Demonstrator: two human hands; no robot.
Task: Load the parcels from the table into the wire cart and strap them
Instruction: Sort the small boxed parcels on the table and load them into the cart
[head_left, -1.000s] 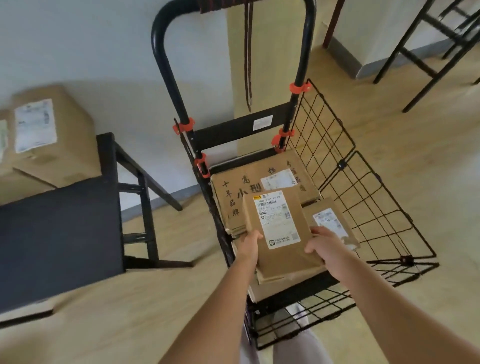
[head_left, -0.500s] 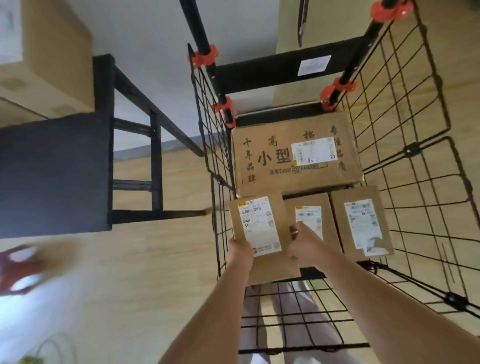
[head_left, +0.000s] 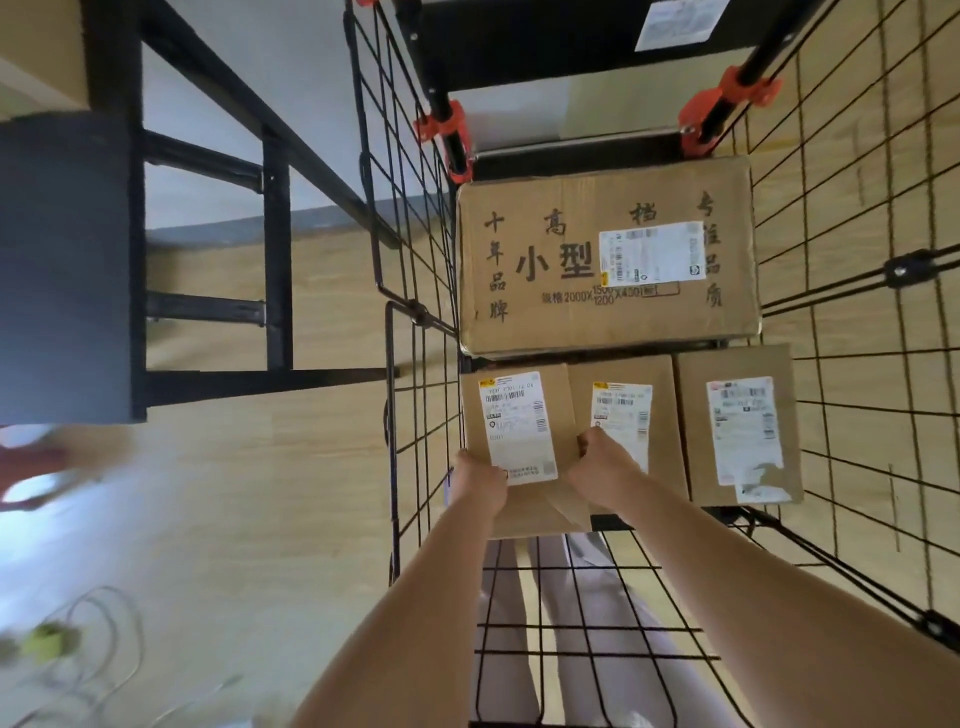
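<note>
A small brown parcel (head_left: 519, 410) with a white label sits low in the front left corner of the black wire cart (head_left: 415, 291). My left hand (head_left: 480, 480) grips its near left edge and my right hand (head_left: 602, 470) grips its near right edge. Beside it lie two more small labelled parcels, one in the middle (head_left: 631, 400) and one on the right (head_left: 737, 421). A large printed carton (head_left: 602, 260) lies behind them against the cart's back frame. No strap shows.
A black table (head_left: 62, 270) with its frame stands left of the cart, and a brown box corner (head_left: 41, 52) rests on it at top left. Wooden floor lies between them, with a pale cable (head_left: 104, 623) and a red blurred object (head_left: 26, 467) at the left edge.
The view has swung down into the cart. Both hands have lowered the small parcel from above the stack into the front left corner, next to the two other small parcels.
</note>
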